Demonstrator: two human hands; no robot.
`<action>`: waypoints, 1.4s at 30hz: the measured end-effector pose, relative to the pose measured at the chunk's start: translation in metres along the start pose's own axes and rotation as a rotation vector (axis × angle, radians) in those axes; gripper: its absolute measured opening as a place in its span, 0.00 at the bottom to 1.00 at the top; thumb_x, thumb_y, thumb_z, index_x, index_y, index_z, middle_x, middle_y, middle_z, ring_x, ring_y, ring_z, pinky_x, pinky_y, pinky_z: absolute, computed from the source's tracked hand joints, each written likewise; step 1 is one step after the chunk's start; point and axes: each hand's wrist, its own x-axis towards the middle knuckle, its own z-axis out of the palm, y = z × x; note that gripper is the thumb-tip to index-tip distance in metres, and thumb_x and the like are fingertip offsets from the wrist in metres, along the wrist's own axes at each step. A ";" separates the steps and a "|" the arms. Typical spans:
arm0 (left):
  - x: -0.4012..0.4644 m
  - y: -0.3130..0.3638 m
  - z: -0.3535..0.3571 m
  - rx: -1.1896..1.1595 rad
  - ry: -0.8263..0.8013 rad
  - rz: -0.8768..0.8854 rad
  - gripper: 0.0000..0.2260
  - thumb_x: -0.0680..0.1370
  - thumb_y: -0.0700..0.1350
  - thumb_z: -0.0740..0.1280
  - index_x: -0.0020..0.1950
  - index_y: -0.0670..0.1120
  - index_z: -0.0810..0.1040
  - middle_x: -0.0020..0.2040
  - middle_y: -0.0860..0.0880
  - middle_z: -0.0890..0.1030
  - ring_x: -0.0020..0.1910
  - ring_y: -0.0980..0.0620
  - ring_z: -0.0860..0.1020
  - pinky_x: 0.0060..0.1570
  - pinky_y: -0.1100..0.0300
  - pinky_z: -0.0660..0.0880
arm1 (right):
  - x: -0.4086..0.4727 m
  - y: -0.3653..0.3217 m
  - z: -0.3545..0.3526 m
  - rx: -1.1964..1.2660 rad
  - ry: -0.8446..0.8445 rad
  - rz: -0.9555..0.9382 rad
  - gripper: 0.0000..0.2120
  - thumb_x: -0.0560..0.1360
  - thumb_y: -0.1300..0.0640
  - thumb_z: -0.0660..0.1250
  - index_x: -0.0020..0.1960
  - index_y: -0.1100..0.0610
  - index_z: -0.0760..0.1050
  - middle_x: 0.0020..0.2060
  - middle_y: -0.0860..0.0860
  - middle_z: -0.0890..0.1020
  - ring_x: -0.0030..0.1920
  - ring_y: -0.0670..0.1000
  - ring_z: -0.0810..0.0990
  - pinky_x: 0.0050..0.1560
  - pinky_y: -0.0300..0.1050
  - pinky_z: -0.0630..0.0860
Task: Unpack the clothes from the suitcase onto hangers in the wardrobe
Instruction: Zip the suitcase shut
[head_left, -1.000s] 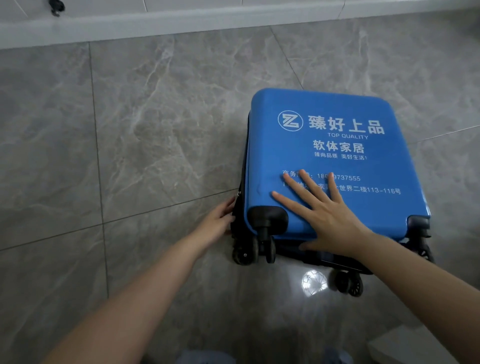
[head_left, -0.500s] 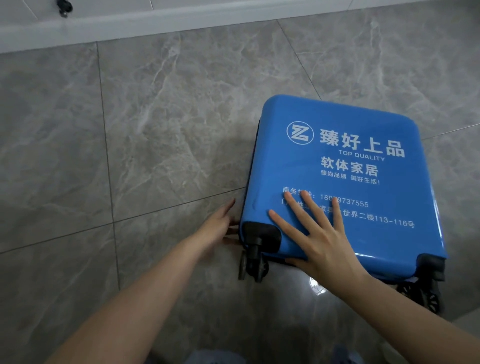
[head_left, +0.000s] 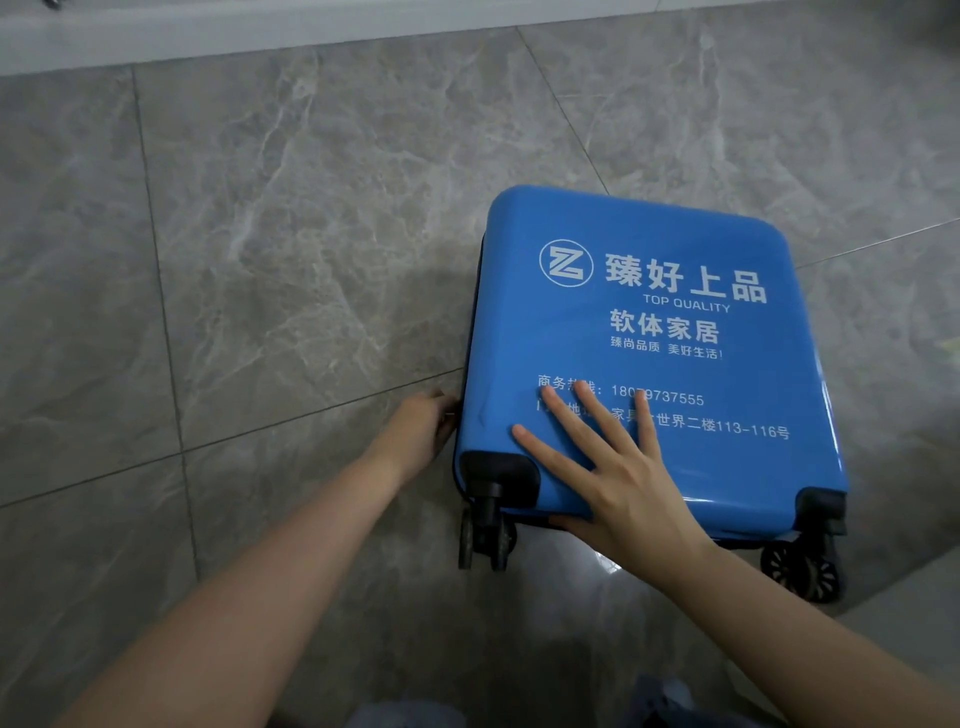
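Looking down from my head, the blue suitcase (head_left: 649, 353) lies flat and closed on the grey tiled floor (head_left: 260, 234), wheels (head_left: 485, 535) toward me. My right hand (head_left: 618, 467) rests flat on its lid with fingers spread straight. My left hand (head_left: 421, 431) touches the suitcase's left edge; I cannot tell whether those fingers grip anything.

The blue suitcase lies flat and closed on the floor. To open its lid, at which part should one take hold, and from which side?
Probably at the seam on the long left edge of the blue suitcase, coming from the left, where the left hand is already at the dark gap between the shells. The broad top face is smooth and offers nothing to grip; the right hand only lies flat on it. The wheels crowd the near end.
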 end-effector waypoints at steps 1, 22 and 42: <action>0.000 -0.002 -0.002 0.047 -0.011 0.039 0.10 0.80 0.38 0.64 0.58 0.38 0.81 0.51 0.38 0.80 0.50 0.42 0.80 0.46 0.62 0.70 | 0.000 0.000 -0.001 0.000 -0.005 0.003 0.51 0.67 0.35 0.74 0.80 0.42 0.48 0.81 0.52 0.51 0.80 0.60 0.49 0.68 0.77 0.55; -0.060 0.025 0.034 -0.094 0.280 -0.275 0.10 0.80 0.39 0.63 0.46 0.37 0.82 0.37 0.40 0.82 0.38 0.42 0.81 0.43 0.50 0.75 | 0.096 -0.003 0.004 0.036 0.052 0.138 0.52 0.65 0.37 0.75 0.80 0.40 0.49 0.81 0.52 0.52 0.80 0.61 0.51 0.68 0.79 0.51; -0.037 0.075 0.055 0.097 0.128 -0.148 0.08 0.79 0.44 0.62 0.51 0.43 0.80 0.45 0.42 0.84 0.46 0.41 0.81 0.40 0.54 0.73 | 0.057 -0.013 -0.001 0.919 0.639 0.126 0.08 0.74 0.64 0.69 0.52 0.58 0.77 0.46 0.50 0.76 0.46 0.45 0.74 0.51 0.44 0.73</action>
